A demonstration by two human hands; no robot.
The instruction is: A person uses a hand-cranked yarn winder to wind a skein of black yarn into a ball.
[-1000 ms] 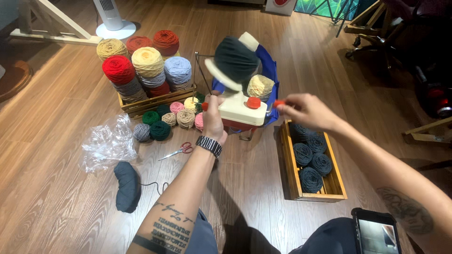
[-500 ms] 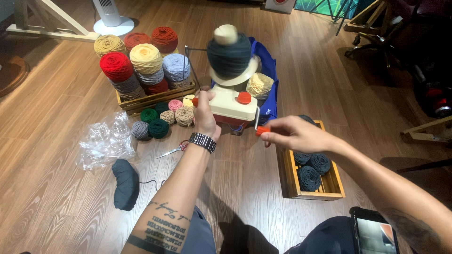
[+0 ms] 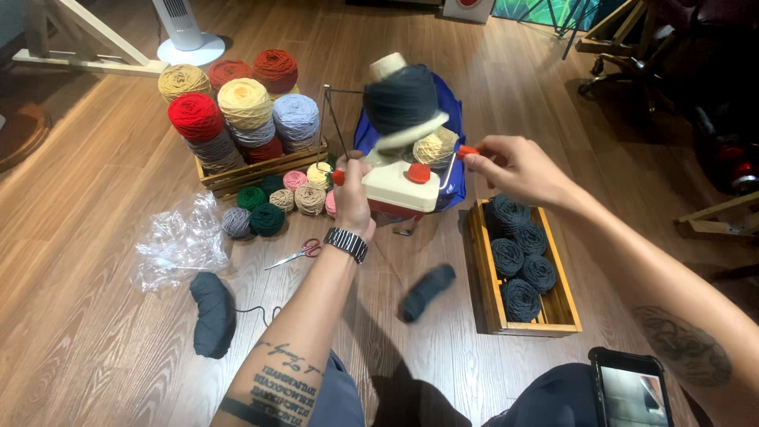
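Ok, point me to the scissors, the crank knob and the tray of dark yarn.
scissors [image 3: 299, 253], head view, on the blades near the red handles.
crank knob [image 3: 466, 151], head view, on the red knob at the right hand's fingers.
tray of dark yarn [image 3: 480, 261], head view, on its left wooden wall.

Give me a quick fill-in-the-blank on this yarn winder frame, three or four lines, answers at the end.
1. The right hand pinches the winder's ____ crank knob.
2. The left hand steadies the cream winder, which carries a dark ____ cake of yarn.
3. The wooden tray under the right forearm holds ____ dark yarn cakes.
4. The scissors with red handles lie on the ____.

Missing words: red; blue-grey; four; floor
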